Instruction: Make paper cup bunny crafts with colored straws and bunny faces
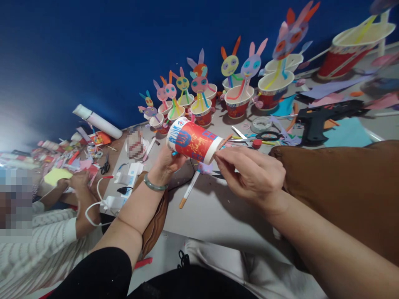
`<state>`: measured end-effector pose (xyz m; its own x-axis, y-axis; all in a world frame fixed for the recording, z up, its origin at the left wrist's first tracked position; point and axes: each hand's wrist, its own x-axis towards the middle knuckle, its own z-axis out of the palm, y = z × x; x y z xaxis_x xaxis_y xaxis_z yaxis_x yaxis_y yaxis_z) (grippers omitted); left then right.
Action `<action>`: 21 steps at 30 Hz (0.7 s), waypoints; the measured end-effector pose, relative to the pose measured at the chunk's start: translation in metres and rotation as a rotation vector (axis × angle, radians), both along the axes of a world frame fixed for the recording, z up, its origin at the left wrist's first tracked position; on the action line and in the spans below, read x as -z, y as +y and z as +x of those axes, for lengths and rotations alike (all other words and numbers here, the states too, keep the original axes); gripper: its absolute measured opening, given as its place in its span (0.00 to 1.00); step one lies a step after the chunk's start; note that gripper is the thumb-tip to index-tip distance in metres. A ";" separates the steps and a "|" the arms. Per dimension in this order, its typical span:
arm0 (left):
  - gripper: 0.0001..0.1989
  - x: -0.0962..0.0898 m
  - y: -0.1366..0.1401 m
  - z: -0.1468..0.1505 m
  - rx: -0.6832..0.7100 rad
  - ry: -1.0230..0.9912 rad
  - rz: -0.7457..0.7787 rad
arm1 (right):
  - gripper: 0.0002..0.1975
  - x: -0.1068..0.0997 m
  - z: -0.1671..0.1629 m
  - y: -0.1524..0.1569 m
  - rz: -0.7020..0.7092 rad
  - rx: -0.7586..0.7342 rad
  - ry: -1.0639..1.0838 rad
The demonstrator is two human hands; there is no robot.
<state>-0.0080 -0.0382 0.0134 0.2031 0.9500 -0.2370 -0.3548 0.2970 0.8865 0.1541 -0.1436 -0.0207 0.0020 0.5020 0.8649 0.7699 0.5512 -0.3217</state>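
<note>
My left hand (170, 160) is wrapped round a red and white printed paper cup (195, 140), held tilted on its side above the table. At the cup's right end, my right hand (249, 168) pinches thumb and fingers together at the edge. What sits between those fingertips is too small to make out. A thin orange-brown strip (226, 141) shows just above them; whether it is held or lies behind is unclear. Below the cup lie a purple paper piece (205, 167), a white marker (189, 190) with a tan end, and dark blades (217, 174), partly hidden.
Paper cups with rabbit-faced straw figures (239, 101) line the blue wall. To the right are a black glue gun (316, 124), scissors (269, 136), a tape roll (261, 124) and a brown cushion (339, 187). On the left, a co-worker's hands (79, 180) handle yellow paper (57, 176) beyond a power strip (132, 178).
</note>
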 end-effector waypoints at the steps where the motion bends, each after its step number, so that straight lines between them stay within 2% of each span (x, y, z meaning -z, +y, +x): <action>1: 0.10 -0.001 0.000 0.001 -0.003 -0.002 0.008 | 0.07 0.000 0.000 0.000 -0.028 -0.004 0.020; 7: 0.11 0.001 0.001 -0.001 0.030 -0.034 0.081 | 0.07 -0.001 -0.003 0.001 -0.119 -0.056 0.175; 11: 0.09 0.001 0.005 -0.002 0.000 -0.049 0.100 | 0.06 -0.003 -0.005 0.002 -0.121 -0.047 0.215; 15: 0.12 0.001 0.006 -0.001 -0.019 -0.050 0.111 | 0.04 -0.002 -0.006 0.003 -0.095 -0.034 0.260; 21: 0.09 0.003 0.005 -0.002 0.013 -0.025 0.115 | 0.04 -0.001 -0.008 0.003 -0.161 -0.016 0.318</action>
<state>-0.0103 -0.0331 0.0103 0.2201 0.9679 -0.1212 -0.3742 0.1985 0.9059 0.1464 -0.1406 -0.0200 0.2495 0.6338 0.7322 0.6091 0.4851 -0.6274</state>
